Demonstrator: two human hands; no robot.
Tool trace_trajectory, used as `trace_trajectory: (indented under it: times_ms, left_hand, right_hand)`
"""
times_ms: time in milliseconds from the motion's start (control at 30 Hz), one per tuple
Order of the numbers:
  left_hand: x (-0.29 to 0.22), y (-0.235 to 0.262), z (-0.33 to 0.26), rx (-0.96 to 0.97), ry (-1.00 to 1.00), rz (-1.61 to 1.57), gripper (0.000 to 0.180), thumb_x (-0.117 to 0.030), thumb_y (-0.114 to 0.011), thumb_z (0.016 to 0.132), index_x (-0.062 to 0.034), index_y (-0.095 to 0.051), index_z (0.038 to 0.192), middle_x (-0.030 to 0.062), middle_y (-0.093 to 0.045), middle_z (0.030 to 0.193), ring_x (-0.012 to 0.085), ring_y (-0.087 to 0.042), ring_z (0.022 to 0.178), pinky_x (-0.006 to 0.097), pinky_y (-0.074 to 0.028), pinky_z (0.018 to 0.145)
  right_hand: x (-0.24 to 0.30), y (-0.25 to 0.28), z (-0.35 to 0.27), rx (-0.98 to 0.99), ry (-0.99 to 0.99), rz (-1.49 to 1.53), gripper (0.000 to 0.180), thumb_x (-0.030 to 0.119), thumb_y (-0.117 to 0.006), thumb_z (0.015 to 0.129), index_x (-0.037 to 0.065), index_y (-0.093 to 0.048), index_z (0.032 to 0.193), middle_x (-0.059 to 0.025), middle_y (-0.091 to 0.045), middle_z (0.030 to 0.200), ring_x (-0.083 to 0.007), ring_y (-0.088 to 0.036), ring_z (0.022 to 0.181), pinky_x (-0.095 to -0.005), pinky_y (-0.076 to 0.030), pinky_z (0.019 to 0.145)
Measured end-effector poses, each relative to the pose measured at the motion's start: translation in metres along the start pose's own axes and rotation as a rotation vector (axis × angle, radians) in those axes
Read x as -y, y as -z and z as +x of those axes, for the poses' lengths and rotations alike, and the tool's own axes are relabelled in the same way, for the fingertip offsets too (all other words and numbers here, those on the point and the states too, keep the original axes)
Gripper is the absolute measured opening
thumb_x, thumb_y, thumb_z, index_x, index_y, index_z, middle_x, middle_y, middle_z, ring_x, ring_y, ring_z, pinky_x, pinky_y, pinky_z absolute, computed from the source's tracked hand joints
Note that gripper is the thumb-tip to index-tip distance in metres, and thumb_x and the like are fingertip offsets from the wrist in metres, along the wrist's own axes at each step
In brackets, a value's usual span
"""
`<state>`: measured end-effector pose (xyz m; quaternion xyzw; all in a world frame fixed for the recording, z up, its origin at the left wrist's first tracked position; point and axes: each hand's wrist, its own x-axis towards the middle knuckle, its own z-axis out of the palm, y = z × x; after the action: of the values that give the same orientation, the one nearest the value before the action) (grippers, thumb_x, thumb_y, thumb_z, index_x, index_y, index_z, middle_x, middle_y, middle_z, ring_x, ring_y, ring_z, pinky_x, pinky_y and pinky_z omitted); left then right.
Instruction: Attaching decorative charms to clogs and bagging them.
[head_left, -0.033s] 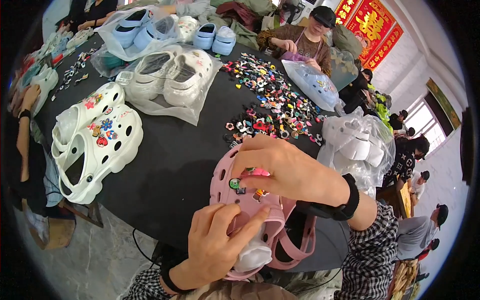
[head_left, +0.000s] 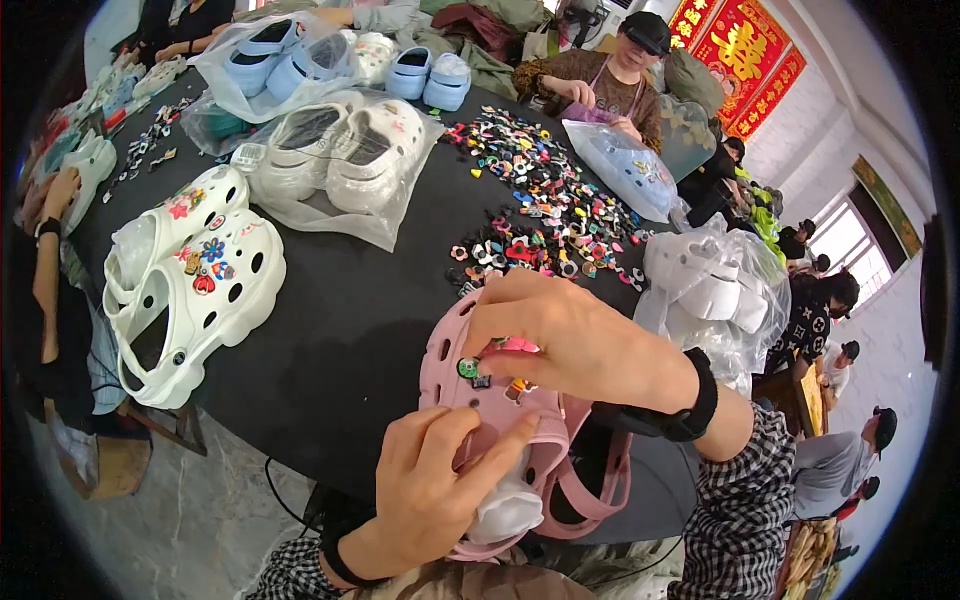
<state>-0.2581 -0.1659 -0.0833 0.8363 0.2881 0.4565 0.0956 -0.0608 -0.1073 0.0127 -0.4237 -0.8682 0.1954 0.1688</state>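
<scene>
A pink clog (head_left: pixel 497 408) lies tilted at the table's near edge, with white stuffing (head_left: pixel 508 510) in its foot opening. My left hand (head_left: pixel 430 480) is closed on its side, fingers curled over the upper by the opening. Above the toe, my right hand (head_left: pixel 560 335) pinches a round green shoe charm (head_left: pixel 467 368) at the upper's surface. A small figure charm (head_left: pixel 519 388) sits on the upper beside it, and a pink charm (head_left: pixel 517 344) is partly hidden under my right fingers. A second pink clog (head_left: pixel 605 495) lies to the right, partly covered.
A pile of loose charms (head_left: pixel 545 190) spreads beyond my hands. White clogs with charms (head_left: pixel 235 300) stand at left, bagged white clogs (head_left: pixel 340 160) behind them. More bagged white shoes (head_left: pixel 715 285) are at right. A co-worker (head_left: pixel 610 90) sits across the black table (head_left: pixel 330 350).
</scene>
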Motion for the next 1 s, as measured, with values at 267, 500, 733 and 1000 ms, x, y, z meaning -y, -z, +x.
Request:
trace_trajectory:
  times_ms: [267,500,733,1000]
  left_hand:
    - [-0.003,0.003,-0.004,0.003,0.001,0.003,0.055,-0.012,-0.074,0.064,-0.0219,-0.078,0.118,0.0057,-0.048,0.099,0.0264,-0.052,0.092,0.038,-0.047,0.080]
    - [-0.005,0.005,-0.003,0.040,0.021,0.015,0.056,-0.008,-0.073,0.065,-0.0218,-0.078,0.119,0.0064,-0.045,0.097,0.0261,-0.050,0.089,0.037,-0.046,0.077]
    - [-0.004,0.003,-0.001,0.048,0.081,-0.046,0.057,-0.006,-0.071,0.065,-0.0208,-0.078,0.120,0.0076,-0.047,0.098,0.0271,-0.050,0.088,0.038,-0.046,0.075]
    - [-0.001,-0.002,-0.004,-0.042,0.052,-0.115,0.052,0.005,-0.071,0.069,-0.0032,-0.062,0.119,0.0147,-0.053,0.101,0.0322,-0.055,0.090,0.043,-0.047,0.076]
  right_hand:
    - [0.010,-0.002,-0.001,-0.042,0.095,0.167,0.010,0.004,-0.070,0.081,0.003,-0.070,0.091,-0.0100,-0.069,0.089,-0.0308,-0.066,0.089,-0.0393,-0.052,0.081]
    - [0.012,-0.007,-0.001,0.038,-0.023,0.156,0.009,0.006,-0.068,0.084,0.003,-0.071,0.092,-0.0108,-0.070,0.089,-0.0297,-0.066,0.089,-0.0406,-0.052,0.081]
    - [0.008,-0.007,0.011,0.188,-0.036,-0.038,0.013,0.013,-0.067,0.086,0.003,-0.072,0.091,-0.0109,-0.068,0.089,-0.0298,-0.064,0.093,-0.0386,-0.050,0.084]
    - [0.020,0.007,0.014,0.348,-0.101,-0.006,0.013,0.011,-0.066,0.086,0.003,-0.071,0.095,-0.0120,-0.067,0.091,-0.0315,-0.063,0.093,-0.0404,-0.050,0.085]
